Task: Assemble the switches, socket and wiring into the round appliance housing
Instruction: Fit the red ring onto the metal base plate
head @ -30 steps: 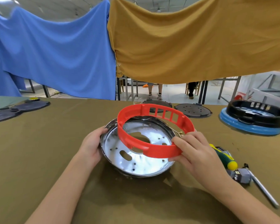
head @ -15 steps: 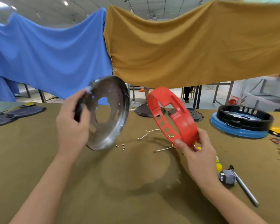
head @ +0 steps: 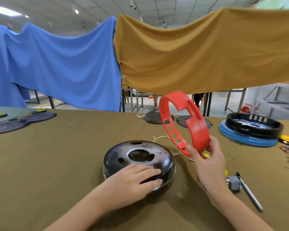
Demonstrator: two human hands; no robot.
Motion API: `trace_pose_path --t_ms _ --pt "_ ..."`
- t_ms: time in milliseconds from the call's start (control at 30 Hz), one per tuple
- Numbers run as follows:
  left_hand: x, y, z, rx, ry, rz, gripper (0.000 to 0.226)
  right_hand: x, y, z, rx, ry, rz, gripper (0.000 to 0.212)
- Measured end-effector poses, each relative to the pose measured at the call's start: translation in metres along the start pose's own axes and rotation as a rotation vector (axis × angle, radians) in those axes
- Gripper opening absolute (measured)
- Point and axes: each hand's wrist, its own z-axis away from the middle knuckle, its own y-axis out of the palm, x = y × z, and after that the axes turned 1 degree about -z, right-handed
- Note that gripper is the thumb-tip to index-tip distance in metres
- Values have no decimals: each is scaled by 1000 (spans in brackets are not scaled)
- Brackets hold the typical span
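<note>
Half a second ago the metal pan [head: 138, 157] was held up on edge in the air; it now lies face down on the olive-covered table [head: 57, 155], dome side up, with its large centre hole and smaller cut-outs showing. The left hand [head: 133, 182] rests on the pan's near rim, fingers straight and spread flat over the top while the thumb lies against the lower edge. The right hand [head: 207, 162] holds the red plastic ring [head: 185, 124] above the table, just right of the pan and clear of it. It pinches the ring's lowest part between thumb and fingers, so the ring stands nearly upright, tilted away, its row of slots on the left side and a stepped notch facing the camera. Thin pale wires [head: 160, 138] lie on the cloth behind the pan, below the ring. A grey block with a metal rod [head: 240, 185] lies to the right of the right wrist. Farther right, a black ring sits on a blue base [head: 250, 130].
</note>
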Motion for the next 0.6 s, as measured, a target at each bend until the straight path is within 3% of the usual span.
trace_pose_path --t_ms 167,300,500,600 --pt "-5 7 5 86 -101 207 34 -6 3 1 134 -39 43 41" --pt "-7 2 4 40 -294 471 30 -9 3 1 180 -47 27 43" --pt "28 -1 -24 -233 -963 796 26 3 7 -7 41 -1 -146 31" --pt "54 4 -36 -336 -1287 986 30 6 6 -14 26 216 -384 35"
